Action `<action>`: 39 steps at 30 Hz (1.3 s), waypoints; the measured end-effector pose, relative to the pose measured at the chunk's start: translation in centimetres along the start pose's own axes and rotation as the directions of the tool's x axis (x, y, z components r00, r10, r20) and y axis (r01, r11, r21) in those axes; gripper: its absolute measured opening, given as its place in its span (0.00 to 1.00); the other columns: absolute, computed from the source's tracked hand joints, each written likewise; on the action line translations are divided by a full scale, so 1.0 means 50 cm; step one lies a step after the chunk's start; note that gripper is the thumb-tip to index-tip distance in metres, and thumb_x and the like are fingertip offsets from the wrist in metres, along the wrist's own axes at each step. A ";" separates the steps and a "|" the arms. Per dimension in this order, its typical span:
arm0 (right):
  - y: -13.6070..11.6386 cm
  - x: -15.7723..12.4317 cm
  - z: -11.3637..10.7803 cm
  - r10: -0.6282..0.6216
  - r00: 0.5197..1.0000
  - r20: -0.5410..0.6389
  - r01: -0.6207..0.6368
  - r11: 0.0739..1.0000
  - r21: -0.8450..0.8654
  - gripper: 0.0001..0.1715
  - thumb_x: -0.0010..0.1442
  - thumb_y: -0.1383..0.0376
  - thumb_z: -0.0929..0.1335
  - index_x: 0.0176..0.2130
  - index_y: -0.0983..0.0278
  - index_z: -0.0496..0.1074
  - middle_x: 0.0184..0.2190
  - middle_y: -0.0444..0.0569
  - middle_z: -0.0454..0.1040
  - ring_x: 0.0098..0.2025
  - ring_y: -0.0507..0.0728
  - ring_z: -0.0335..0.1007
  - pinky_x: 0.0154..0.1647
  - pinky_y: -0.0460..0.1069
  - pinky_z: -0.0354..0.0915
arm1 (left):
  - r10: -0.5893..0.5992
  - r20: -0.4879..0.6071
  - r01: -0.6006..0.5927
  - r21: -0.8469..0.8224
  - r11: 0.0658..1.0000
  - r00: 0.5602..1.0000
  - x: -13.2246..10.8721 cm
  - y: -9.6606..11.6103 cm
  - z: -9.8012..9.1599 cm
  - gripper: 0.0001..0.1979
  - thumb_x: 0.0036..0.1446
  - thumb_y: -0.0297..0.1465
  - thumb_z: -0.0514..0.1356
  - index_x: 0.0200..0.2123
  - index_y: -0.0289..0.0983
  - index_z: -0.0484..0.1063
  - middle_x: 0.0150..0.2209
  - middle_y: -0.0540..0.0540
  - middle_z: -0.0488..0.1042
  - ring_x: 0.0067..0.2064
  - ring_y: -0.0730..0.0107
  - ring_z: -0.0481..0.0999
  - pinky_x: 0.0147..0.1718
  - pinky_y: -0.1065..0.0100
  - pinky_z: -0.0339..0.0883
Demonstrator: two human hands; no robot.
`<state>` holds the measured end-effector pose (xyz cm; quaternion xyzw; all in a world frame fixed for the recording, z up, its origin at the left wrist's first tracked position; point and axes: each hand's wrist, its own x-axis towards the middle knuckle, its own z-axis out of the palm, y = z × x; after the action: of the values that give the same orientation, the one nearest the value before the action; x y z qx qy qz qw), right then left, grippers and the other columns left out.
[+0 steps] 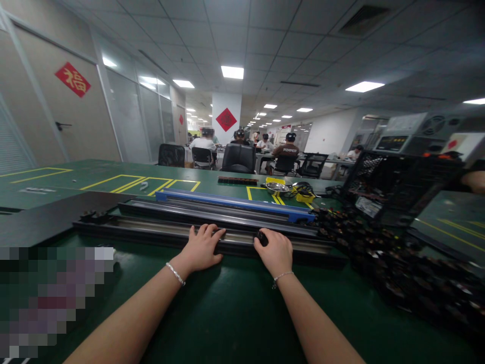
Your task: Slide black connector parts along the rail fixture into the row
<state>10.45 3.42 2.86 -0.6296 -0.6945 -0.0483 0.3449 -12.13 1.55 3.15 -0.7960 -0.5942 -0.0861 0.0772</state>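
Observation:
A long black tray [151,231] with a pale metal channel lies across the green table in front of me. My left hand [202,250] rests on its near edge, fingers spread, with nothing seen in it. To the right, my right hand [276,248] is closed on a small black part [261,237] over the channel. Several similar small black parts [94,216] sit at the tray's left end. Directly behind are a second black tray [212,214] and a blue-edged tray [227,201], lying roughly parallel.
A large pile of small black parts [409,273] spreads over the right side. Behind it stands an open black computer case [386,187], with another person's arm [473,181] beside it. A metal bowl [277,187] sits farther back. A dark board [56,215] lies at left.

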 end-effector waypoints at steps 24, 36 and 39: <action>0.000 0.006 -0.009 0.039 0.999 0.019 -0.039 0.999 -0.001 0.12 0.52 0.60 0.64 0.36 0.61 0.72 0.34 0.47 0.75 0.42 0.58 0.67 0.44 0.52 0.55 | -0.005 0.018 0.006 -0.008 1.000 1.000 0.000 0.001 -0.005 0.36 0.48 0.44 0.56 0.61 0.44 0.52 0.59 0.41 0.57 0.60 0.48 0.51 0.55 0.37 0.42; 0.006 0.010 -0.008 0.054 0.998 0.020 -0.053 0.998 -0.021 0.12 0.52 0.60 0.64 0.35 0.61 0.71 0.32 0.49 0.75 0.39 0.58 0.67 0.42 0.52 0.56 | -0.020 0.047 0.021 -0.017 1.000 0.999 -0.001 0.004 -0.014 0.36 0.49 0.44 0.55 0.61 0.45 0.52 0.59 0.41 0.57 0.61 0.48 0.50 0.56 0.38 0.42; 0.007 0.010 -0.009 0.067 0.998 0.023 -0.066 0.997 -0.025 0.12 0.52 0.60 0.64 0.35 0.62 0.71 0.31 0.49 0.74 0.39 0.58 0.68 0.42 0.51 0.56 | -0.021 0.052 0.022 -0.022 1.000 0.998 -0.001 0.004 -0.014 0.36 0.49 0.44 0.55 0.62 0.45 0.52 0.60 0.41 0.56 0.61 0.47 0.50 0.56 0.38 0.42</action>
<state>10.99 3.70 3.32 -0.6570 -0.6766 -0.0378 0.3302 -11.99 1.28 3.82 -0.7922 -0.6036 -0.0728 0.0519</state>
